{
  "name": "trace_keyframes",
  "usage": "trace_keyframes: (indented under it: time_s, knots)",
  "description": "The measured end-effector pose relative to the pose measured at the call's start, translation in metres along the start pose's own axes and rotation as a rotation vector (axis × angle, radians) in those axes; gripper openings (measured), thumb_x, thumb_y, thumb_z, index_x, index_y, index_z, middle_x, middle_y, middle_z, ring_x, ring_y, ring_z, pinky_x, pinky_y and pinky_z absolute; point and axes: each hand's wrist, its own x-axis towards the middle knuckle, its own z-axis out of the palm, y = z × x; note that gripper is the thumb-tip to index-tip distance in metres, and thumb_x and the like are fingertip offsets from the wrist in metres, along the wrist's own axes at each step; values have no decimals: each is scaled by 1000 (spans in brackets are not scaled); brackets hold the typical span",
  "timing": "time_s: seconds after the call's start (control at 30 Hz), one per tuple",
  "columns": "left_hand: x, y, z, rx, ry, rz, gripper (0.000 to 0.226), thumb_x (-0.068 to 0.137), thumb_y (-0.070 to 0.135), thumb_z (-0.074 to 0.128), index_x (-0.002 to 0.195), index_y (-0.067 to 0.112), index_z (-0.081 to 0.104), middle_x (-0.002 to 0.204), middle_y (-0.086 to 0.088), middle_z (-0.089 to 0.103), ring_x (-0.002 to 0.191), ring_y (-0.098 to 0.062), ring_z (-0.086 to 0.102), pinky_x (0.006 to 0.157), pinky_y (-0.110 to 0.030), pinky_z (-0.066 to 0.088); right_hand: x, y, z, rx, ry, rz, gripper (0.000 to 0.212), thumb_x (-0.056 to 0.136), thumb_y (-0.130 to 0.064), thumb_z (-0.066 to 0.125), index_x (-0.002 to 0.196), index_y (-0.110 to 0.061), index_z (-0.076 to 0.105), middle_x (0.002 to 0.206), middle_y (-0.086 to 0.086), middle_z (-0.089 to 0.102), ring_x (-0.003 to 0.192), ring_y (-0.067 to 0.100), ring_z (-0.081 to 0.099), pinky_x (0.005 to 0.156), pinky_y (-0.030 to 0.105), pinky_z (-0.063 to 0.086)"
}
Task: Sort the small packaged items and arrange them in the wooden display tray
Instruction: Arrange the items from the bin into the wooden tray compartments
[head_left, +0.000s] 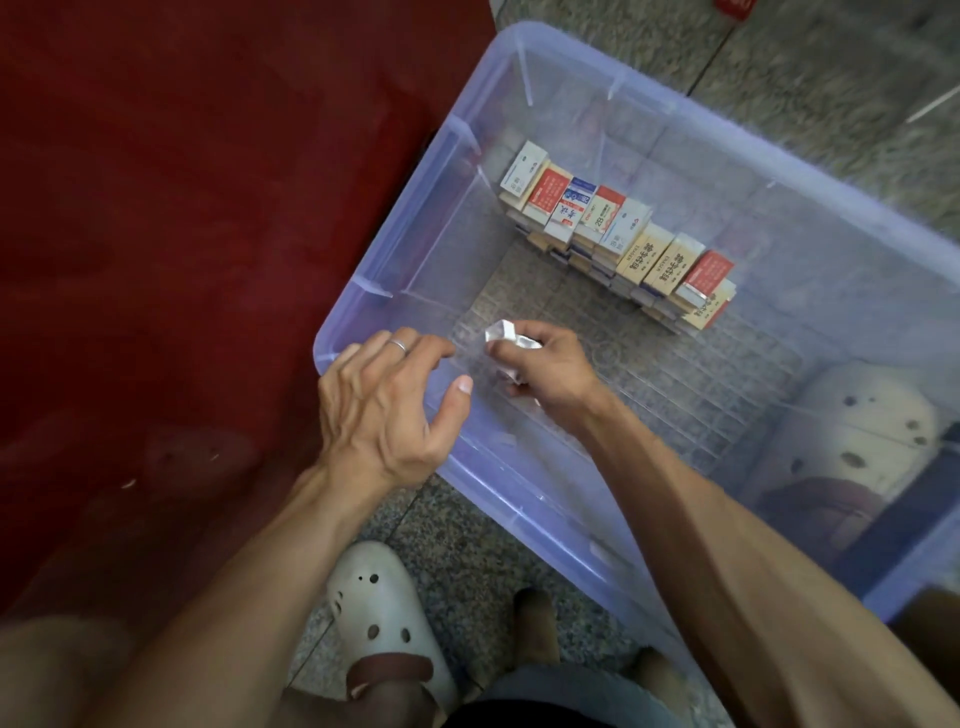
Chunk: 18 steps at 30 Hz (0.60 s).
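Speckled stone floor (462, 545); red carpet (182, 208) left.

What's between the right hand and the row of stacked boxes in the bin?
Nothing: in the head view only bare gridded bin floor separates the right hand, which grips a white packet, from the stacked boxes.
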Motion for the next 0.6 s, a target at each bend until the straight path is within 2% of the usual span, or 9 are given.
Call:
trace_keyframes:
  time_s: [0.17, 0.23, 0.3, 0.37, 0.4, 0.5, 0.6]
  knots:
    - [2, 4, -6, -30, -69, -96, 45, 91, 51, 37, 108, 22, 66, 97, 5, 65, 91, -22, 65, 80, -38, 46, -43, -40, -8, 42, 32, -70, 9, 91, -6, 69, 88, -14, 67, 65, 2, 56, 54, 11, 52, 44, 19, 41]
    - [5, 9, -14, -210, -62, -181, 42, 93, 49, 38, 110, 21, 65, 101, 7, 62, 93, -15, 64, 82, -35, 47, -62, -54, -6, 71, 60, -88, 9, 92, -8, 70, 89, -16, 67, 64, -1, 57, 54, 10, 53, 46, 19, 43]
    - [8, 17, -25, -433, -18, -276, 30, 97, 38, 48, 111, 17, 65, 103, 6, 59, 89, -10, 60, 83, -28, 48, -80, -64, 0, 113, 69, -92, 7, 91, -10, 70, 90, -17, 68, 63, -3, 58, 55, 11, 53, 48, 21, 43]
    - [5, 25, -39, -559, 45, -356, 16, 98, 25, 55, 107, 18, 65, 103, 1, 64, 86, -10, 60, 78, -16, 46, -100, -72, 7, 145, 59, -101, 5, 91, -10, 71, 91, -15, 69, 64, -2, 58, 57, 12, 52, 49, 23, 43]
    - [0, 29, -46, -609, 82, -392, 12, 97, 25, 55, 104, 22, 65, 100, 1, 66, 87, -12, 63, 77, -16, 46, -111, -75, 11, 156, 55, -108, 5, 90, -11, 71, 92, -15, 69, 65, -2, 58, 58, 12, 52, 49, 23, 44]
    - [-24, 36, -69, -753, 185, -489, 14, 88, 40, 52, 97, 35, 63, 95, 3, 69, 92, -19, 68, 81, -42, 55, -147, -83, 24, 169, 26, -129, 5, 90, -12, 71, 93, -16, 70, 67, -2, 59, 61, 13, 54, 50, 24, 43]
    - [-56, 37, -95, -839, 272, -518, 29, 82, 49, 51, 100, 33, 66, 97, 3, 70, 91, -19, 68, 81, -52, 55, -187, -91, 41, 182, -45, -152, 5, 92, -11, 69, 91, -16, 68, 66, -2, 56, 59, 11, 52, 50, 23, 41]
